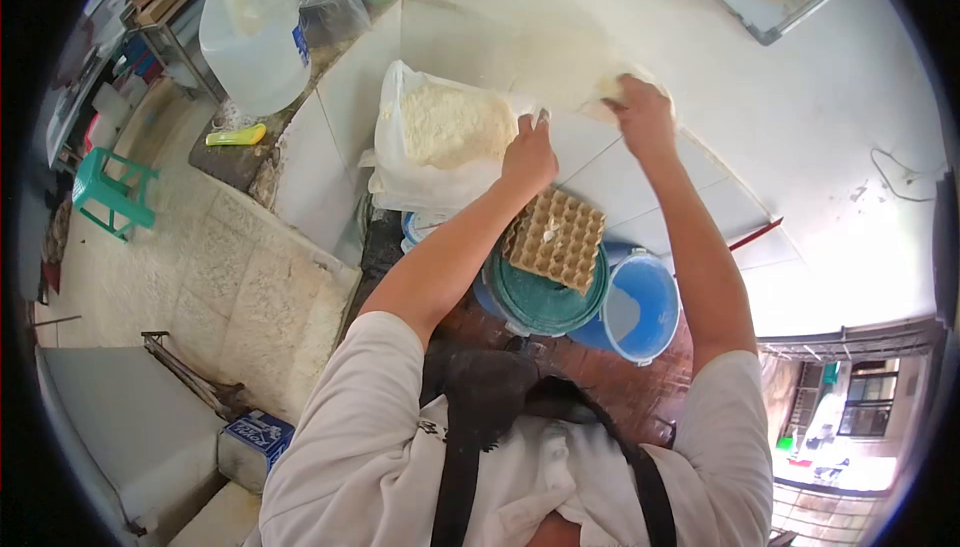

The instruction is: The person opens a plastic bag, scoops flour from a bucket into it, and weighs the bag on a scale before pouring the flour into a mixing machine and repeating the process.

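Pale, flour-like powder [450, 127] fills a container lined with a white plastic bag [388, 137]. My left hand [530, 157] is closed on the right edge of that bag, fingers pinched together. Farther right, my right hand [642, 117] has its fingers curled at a pale, rounded thing [610, 82] against the whitish wall. What this thing is cannot be made out, since it blends with the wall behind. Below my left hand, a cardboard egg tray [560, 237] rests on the green lid [530, 302] of a bucket.
A blue bucket [650, 307] stands right of the lidded one. At upper left are a large translucent jug [250, 47] and a yellow-green object [236, 135] on a ledge. A green stool [115, 187] stands on the floor at left, a blue-and-white box [258, 435] at lower left.
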Demonstrator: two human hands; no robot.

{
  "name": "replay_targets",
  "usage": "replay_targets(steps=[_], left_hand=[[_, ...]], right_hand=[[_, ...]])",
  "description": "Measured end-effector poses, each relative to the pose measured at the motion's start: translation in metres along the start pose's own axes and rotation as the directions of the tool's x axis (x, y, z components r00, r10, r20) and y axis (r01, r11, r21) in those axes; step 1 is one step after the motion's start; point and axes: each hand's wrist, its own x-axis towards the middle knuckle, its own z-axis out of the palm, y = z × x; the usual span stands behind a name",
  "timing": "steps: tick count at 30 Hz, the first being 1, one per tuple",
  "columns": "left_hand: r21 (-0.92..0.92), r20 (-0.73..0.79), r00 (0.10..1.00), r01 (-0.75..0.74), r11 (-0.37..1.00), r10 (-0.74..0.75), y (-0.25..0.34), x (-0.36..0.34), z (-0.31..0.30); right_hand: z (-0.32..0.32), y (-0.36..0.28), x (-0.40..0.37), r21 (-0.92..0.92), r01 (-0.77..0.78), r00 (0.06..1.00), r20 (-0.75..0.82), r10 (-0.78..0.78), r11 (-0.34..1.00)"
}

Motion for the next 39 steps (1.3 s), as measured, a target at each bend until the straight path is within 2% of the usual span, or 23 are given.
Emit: replay_targets(steps=[1,3,5,7,9,12,15,18,21,23,24,25,27,28,29,30,32,33,34,35,36,38,39], left_hand=[[0.01,-0.043,0.997,-0.056,0.998,0.056,-0.009,0.004,0.007],[0.029,-0.112,0.98,-0.165,0.986,0.167,-0.032,0.017,0.029],[-0.068,-0.082,0.991,-0.113,0.991,0.107,-0.032,0.023,0.015],[-0.058,-0.114,0.981,-0.165,0.985,0.158,-0.044,0.041,0.008],[-0.249,-0.032,0.993,-0.12,0.961,0.116,-0.046,0.053,-0.013],[-0.318,0.14,0.987,-0.034,0.947,0.083,-0.037,0.062,-0.051],[-0.194,0.131,0.991,0.034,0.98,-0.008,-0.031,0.059,-0.063],[-0.225,0.162,0.987,0.046,0.973,-0.009,-0.048,0.073,-0.052],[-0.317,0.209,0.977,0.038,0.948,0.031,-0.051,0.068,-0.041],[-0.368,0.28,0.96,0.101,0.924,0.006,-0.045,0.059,-0.039],[-0.39,0.309,0.951,0.126,0.912,0.0,-0.041,0.055,-0.039],[-0.405,0.261,0.965,0.093,0.91,0.017,-0.039,0.051,-0.032],[-0.39,0.292,0.957,0.124,0.913,-0.006,-0.022,0.036,-0.038],[-0.347,0.231,0.973,0.062,0.936,0.022,-0.033,0.038,-0.025],[-0.332,0.216,0.976,0.045,0.942,0.029,-0.018,0.023,-0.039],[-0.248,0.184,0.979,-0.045,0.968,0.093,-0.024,0.026,-0.035],[-0.226,0.096,0.98,-0.146,0.963,0.172,-0.031,0.015,-0.054],[-0.209,0.051,0.976,-0.196,0.958,0.211,-0.037,0.009,-0.066],[-0.113,-0.19,0.974,-0.145,0.983,0.122,-0.045,0.001,-0.077],[-0.029,-0.43,0.901,-0.072,0.997,0.052,-0.055,-0.003,-0.091],[0.142,-0.592,0.803,0.025,0.99,0.065,-0.077,0.002,-0.105],[0.404,-0.815,0.546,0.294,0.866,0.195,-0.127,0.012,-0.122],[0.327,-0.715,0.698,0.304,0.895,0.024,-0.134,0.015,-0.124]], right_hand=[[-0.006,0.006,-0.011,0.044,-0.179,0.984,0.018,0.179,0.983],[0.002,0.066,-0.044,0.116,-0.171,0.972,-0.14,0.187,0.978],[-0.008,0.094,-0.094,0.52,-0.359,0.882,-0.084,0.464,0.775],[-0.024,0.113,-0.149,0.623,-0.597,0.687,0.073,0.723,0.506],[-0.034,0.128,-0.207,0.674,-0.577,0.628,0.006,0.778,0.461],[-0.047,0.154,-0.271,0.424,-0.827,0.432,0.061,0.9,0.368],[-0.031,0.233,-0.346,0.077,-0.856,0.506,-0.067,0.86,0.511],[0.003,0.337,-0.404,-0.118,-0.856,0.515,-0.121,0.849,0.503],[0.02,0.289,-0.341,-0.407,-0.775,0.599,-0.224,0.769,0.484],[0.038,0.227,-0.273,0.0,-0.637,0.771,-0.005,0.637,0.771],[0.061,0.2,-0.246,0.399,-0.574,0.809,0.143,0.569,0.715],[0.075,0.147,-0.209,0.553,-0.464,0.873,0.151,0.464,0.692],[0.1,0.057,-0.14,0.64,-0.205,0.976,0.08,0.201,0.74],[0.121,0.026,-0.111,0.751,-0.219,0.968,0.089,0.233,0.622],[0.138,0.004,-0.085,0.843,-0.232,0.959,0.114,0.26,0.485],[0.149,-0.008,-0.06,0.829,-0.328,0.935,0.215,0.283,0.453],[0.16,-0.028,-0.016,0.766,-0.515,0.853,0.417,0.313,0.384],[0.16,-0.037,-0.004,0.826,-0.509,0.856,0.455,0.244,0.243],[0.157,-0.046,0.003,0.857,-0.506,0.857,0.488,0.166,0.096],[0.153,-0.054,0.011,0.862,-0.505,0.858,0.508,0.079,-0.053],[0.152,-0.059,0.018,0.845,-0.525,0.849,0.529,0.005,-0.103],[0.141,-0.074,0.03,0.756,-0.609,0.787,0.613,-0.067,-0.238],[0.14,-0.082,0.035,0.697,-0.651,0.749,0.654,-0.106,-0.301]])
